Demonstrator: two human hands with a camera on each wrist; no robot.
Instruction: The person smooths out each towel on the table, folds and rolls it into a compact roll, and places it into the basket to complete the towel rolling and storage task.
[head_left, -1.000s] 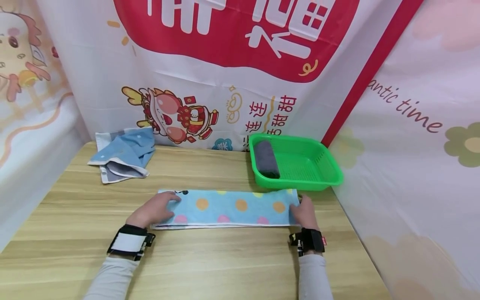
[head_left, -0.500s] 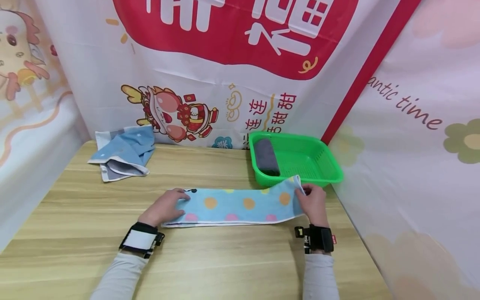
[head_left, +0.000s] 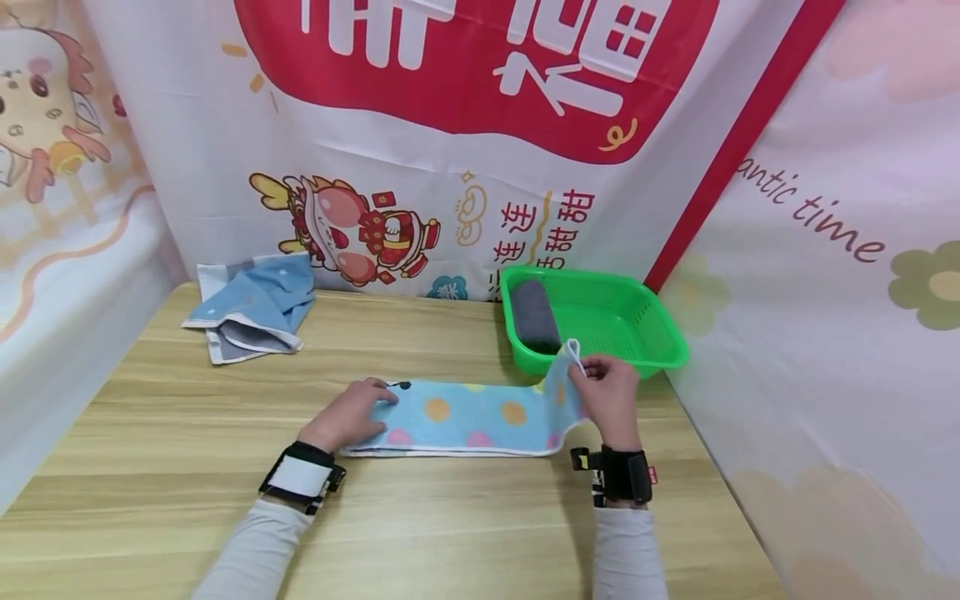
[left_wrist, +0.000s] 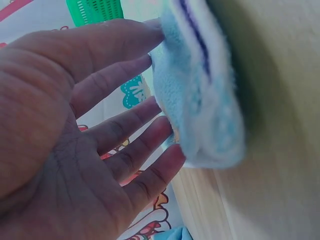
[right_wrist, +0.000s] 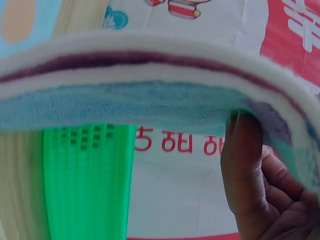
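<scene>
A light blue towel (head_left: pixel 472 421) with orange, pink and yellow dots lies folded into a long strip on the table. My left hand (head_left: pixel 352 414) rests at its left end; in the left wrist view the fingers are spread and fairly straight, their tips touching the towel's folded edge (left_wrist: pixel 200 110). At the other end, my right hand (head_left: pixel 611 396) pinches the towel and holds that end up off the table, bent inward. The right wrist view shows the raised layered edge (right_wrist: pixel 125 105) arching across, with the thumb (right_wrist: pixel 242 160) pressed against its underside.
Behind the right hand stands a green plastic basket (head_left: pixel 603 312) with a rolled dark grey towel (head_left: pixel 534 317) at its left side. A loosely crumpled blue and grey towel (head_left: pixel 258 300) lies at the table's back left. Printed curtains (head_left: pixel 420 150) hang along the table's back and sides.
My right hand has taken hold of the towel's right end, raised it and brought it inward to the left. My left hand has shifted right, along with the towel's left end.
</scene>
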